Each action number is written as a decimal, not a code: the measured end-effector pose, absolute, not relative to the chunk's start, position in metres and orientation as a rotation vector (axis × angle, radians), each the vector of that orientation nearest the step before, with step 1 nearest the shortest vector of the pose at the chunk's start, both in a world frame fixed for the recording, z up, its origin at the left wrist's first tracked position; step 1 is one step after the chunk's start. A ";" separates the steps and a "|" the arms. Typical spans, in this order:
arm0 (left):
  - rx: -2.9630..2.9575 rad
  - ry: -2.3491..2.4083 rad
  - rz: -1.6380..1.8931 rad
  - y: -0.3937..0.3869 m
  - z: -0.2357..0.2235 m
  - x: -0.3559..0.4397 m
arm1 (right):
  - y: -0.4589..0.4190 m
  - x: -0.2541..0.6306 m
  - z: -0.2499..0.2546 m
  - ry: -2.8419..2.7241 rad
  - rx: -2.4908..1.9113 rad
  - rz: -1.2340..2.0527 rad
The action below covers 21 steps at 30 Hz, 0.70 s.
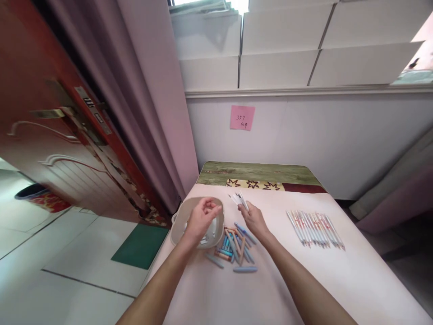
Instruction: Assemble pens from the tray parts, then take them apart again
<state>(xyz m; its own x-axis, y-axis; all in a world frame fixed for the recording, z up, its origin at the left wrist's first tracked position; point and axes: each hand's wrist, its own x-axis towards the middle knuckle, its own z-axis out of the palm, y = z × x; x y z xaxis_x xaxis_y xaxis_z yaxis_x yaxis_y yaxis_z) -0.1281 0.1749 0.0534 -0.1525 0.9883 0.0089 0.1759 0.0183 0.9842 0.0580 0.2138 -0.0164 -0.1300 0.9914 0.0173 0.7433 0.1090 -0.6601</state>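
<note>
My right hand (254,220) is closed around a small bundle of slim white pens (241,199) with dark tips, held above the table and pointing up and left. My left hand (202,219) hovers over a cream plastic basket (176,232), its fingers loosely curled and apart, with nothing visible in them. Inside the basket lie several white pieces (211,232), partly hidden by that hand. Right of the basket, below my hands, is a loose heap of crayons (225,248) and blue and orange pens (242,248). A blue pen (245,269) lies separately in front of the heap.
At the right, many pale pencils (314,229) lie side by side in a row on the pink-white tabletop (270,280). A white wall with a pink note (242,118) stands behind the table. A red door (67,135) and purple curtain (149,90) are at the left.
</note>
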 end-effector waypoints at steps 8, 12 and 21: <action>1.260 1.652 1.392 0.137 0.019 -0.157 | 0.234 0.067 -0.062 -2.265 -1.884 0.461; 1.411 1.889 1.467 0.109 0.019 -0.169 | 0.236 0.060 -0.061 -2.395 -1.795 0.378; 1.436 2.089 1.366 0.089 0.005 -0.199 | 0.232 0.069 -0.048 -2.454 -1.703 0.386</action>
<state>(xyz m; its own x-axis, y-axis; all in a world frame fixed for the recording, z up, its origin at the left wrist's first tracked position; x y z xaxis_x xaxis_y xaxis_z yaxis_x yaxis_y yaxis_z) -0.1991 0.0886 0.0054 -0.4769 0.8342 0.2769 0.5881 0.0687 0.8059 0.0689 0.2316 -0.0476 -0.3550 0.9341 -0.0391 0.9009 0.3306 -0.2813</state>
